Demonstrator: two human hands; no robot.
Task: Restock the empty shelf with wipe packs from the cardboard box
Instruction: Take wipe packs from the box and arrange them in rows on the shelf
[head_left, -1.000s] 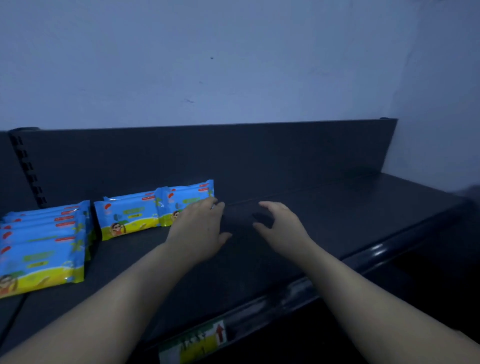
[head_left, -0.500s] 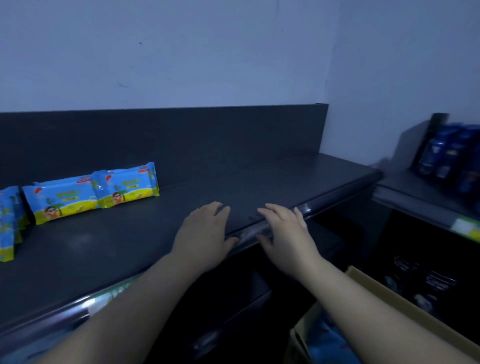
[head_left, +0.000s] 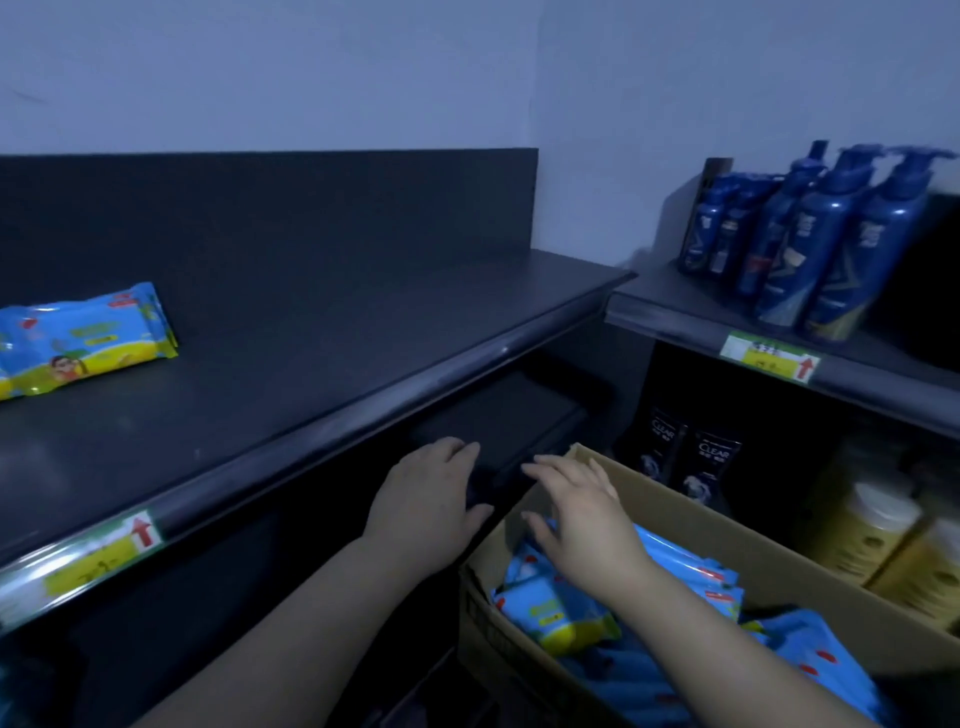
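Note:
The dark shelf (head_left: 322, 332) runs across the left half, with blue and yellow wipe packs (head_left: 83, 340) lying at its far left. Below it on the right stands an open cardboard box (head_left: 727, 535) holding several blue wipe packs (head_left: 561, 613). My left hand (head_left: 426, 509) hovers empty below the shelf's front edge, just left of the box, fingers relaxed. My right hand (head_left: 582, 525) is over the box's near end, fingers spread and straight above the packs, holding nothing.
A neighbouring shelf (head_left: 675, 322) on the right carries blue pump bottles (head_left: 831, 234). Under it stand dark Clear bottles (head_left: 691, 462) and yellow-white bottles (head_left: 878, 530). Price labels (head_left: 98, 556) run along the shelf edges. A lower dark shelf (head_left: 509, 415) sits behind my hands.
My view has swung right and down from the shelf top to the box. Both hands left the shelf surface and dropped toward the box, the right one now over the packs.

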